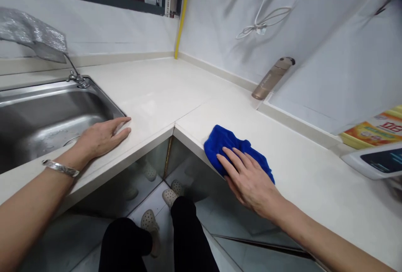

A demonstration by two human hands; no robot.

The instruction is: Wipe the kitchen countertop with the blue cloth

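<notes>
A bunched blue cloth [229, 142] lies on the white countertop [150, 92], close to the front edge near the inner corner. My right hand [246, 175] presses on it from above, fingers bent over the cloth and holding it against the surface. Part of the cloth is hidden under the palm. On the left, my left hand [100, 138] rests on the counter strip beside the steel sink [63, 104], its thumb and fingers apart and holding nothing. A silver bracelet [60, 167] circles that wrist.
A plastic-wrapped faucet [34, 33] stands behind the sink. A bronze bottle [272, 78] leans against the back wall. At right are a yellow-orange package [375, 129] and a white device with a dark panel [377, 161]. A yellow pipe [182, 16] runs up the corner.
</notes>
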